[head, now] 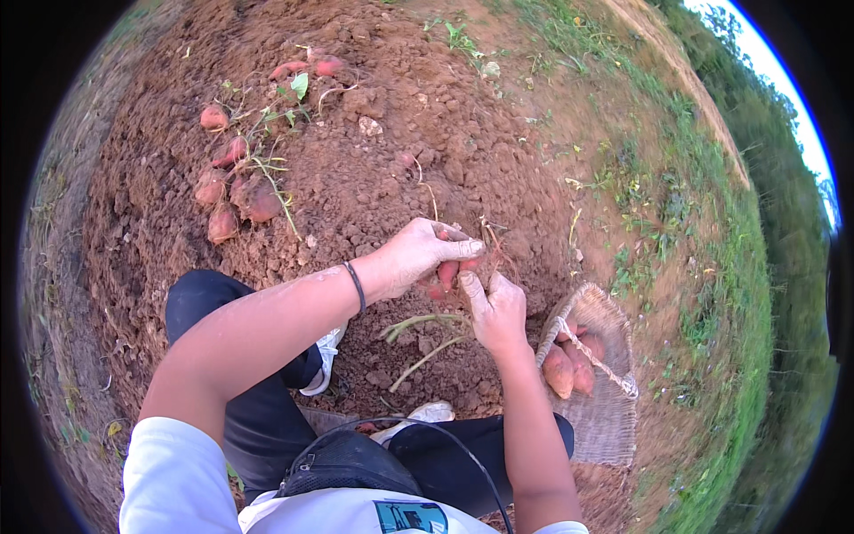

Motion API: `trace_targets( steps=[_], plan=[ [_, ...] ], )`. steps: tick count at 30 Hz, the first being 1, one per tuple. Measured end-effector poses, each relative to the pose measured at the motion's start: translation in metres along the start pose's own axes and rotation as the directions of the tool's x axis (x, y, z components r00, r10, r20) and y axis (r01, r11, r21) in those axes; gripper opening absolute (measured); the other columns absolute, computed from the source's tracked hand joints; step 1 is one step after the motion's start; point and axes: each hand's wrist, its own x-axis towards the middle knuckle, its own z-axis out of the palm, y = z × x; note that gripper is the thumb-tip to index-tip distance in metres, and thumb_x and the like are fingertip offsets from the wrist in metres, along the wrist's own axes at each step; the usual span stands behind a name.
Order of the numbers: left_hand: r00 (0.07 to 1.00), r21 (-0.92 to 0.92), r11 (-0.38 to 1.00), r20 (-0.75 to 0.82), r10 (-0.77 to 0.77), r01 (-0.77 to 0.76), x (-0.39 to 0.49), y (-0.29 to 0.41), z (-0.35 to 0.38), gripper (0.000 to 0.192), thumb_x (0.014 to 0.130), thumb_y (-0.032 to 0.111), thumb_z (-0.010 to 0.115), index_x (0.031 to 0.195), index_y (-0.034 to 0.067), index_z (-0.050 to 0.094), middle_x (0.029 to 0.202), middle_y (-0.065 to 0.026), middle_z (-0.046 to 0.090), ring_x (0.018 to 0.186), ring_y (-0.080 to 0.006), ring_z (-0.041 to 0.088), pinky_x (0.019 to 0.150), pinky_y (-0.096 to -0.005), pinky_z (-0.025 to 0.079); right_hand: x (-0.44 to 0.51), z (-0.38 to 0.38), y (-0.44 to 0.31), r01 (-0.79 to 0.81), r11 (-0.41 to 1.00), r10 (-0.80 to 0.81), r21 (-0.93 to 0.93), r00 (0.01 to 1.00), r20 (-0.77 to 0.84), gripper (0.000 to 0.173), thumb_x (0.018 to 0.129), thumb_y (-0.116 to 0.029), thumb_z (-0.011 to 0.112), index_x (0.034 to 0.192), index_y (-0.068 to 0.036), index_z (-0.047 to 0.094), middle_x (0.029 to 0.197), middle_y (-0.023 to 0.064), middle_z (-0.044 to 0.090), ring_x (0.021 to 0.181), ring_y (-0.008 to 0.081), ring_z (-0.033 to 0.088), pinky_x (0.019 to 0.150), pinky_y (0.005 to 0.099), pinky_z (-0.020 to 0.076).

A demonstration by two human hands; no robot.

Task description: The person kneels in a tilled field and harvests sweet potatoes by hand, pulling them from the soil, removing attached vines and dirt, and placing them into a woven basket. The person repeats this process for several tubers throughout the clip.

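A cluster of small red sweet potatoes with thin roots is between my two hands above the soil. My left hand, dusty with soil, has its thumb and fingers closed on one of the tubers. Just to the right and lower, my right hand pinches the rooty vine end of the same cluster. Cut green vine stems stick out leftward beneath my right hand. My fingers hide part of the tubers.
At the right a wicker basket with a rope-like handle holds several sweet potatoes. More dug tubers with vines lie on loose brown soil at upper left. A reddish tuber shows in the soil ahead. Grass borders the right side.
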Motion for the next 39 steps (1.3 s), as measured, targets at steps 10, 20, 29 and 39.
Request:
trace_targets(
  steps=[10,20,29,39],
  plan=[
    [0.989,-0.11,0.984,0.02,0.146,-0.143,-0.001,0.004,0.017,0.035,0.088,0.016,0.066,0.121,0.005,0.062,0.076,0.003,0.063,0.053,-0.005,0.053,0.049,-0.0191,0.04,0.004,0.001,0.016,-0.283,0.795,0.352,0.537,0.936,-0.028,0.048,0.101,-0.034,0.041,0.09,0.005,0.066,0.068,0.0127,0.063,0.062,0.0169,0.059,0.06,0.0358,0.0457],
    [0.987,0.103,0.982,0.005,0.158,-0.157,-0.011,-0.009,0.024,0.039,0.097,0.037,0.053,0.076,0.006,0.066,0.063,-0.0003,0.06,0.053,-0.0061,0.051,0.047,-0.0219,0.036,0.003,-0.014,-0.018,-0.123,0.96,0.157,0.253,0.981,-0.117,0.043,0.098,-0.03,0.049,0.072,-0.001,0.066,0.056,0.0105,0.059,0.051,0.0228,0.057,0.052,0.0347,0.0437],
    [0.991,-0.239,0.968,0.128,-0.049,0.079,-0.007,-0.001,0.016,0.027,0.087,0.021,0.068,0.105,0.001,0.065,0.073,-0.0022,0.065,0.056,-0.0059,0.058,0.046,-0.0182,0.038,0.008,-0.026,0.013,-0.445,0.787,0.505,0.428,0.863,-0.031,0.046,0.095,-0.039,0.053,0.089,0.005,0.066,0.067,0.0164,0.064,0.061,0.0213,0.062,0.058,0.0356,0.0449],
    [0.998,-0.269,0.963,-0.07,0.0,-0.018,-0.011,-0.002,0.028,0.026,0.092,0.035,0.062,0.101,0.011,0.063,0.075,0.0048,0.058,0.053,-0.002,0.043,0.044,-0.0183,0.03,-0.001,-0.008,-0.009,0.106,0.942,-0.173,-0.318,0.967,-0.188,0.038,0.089,-0.035,0.063,0.082,0.002,0.061,0.065,0.0183,0.063,0.059,0.0348,0.061,0.055,0.0422,0.0482]
  ],
)
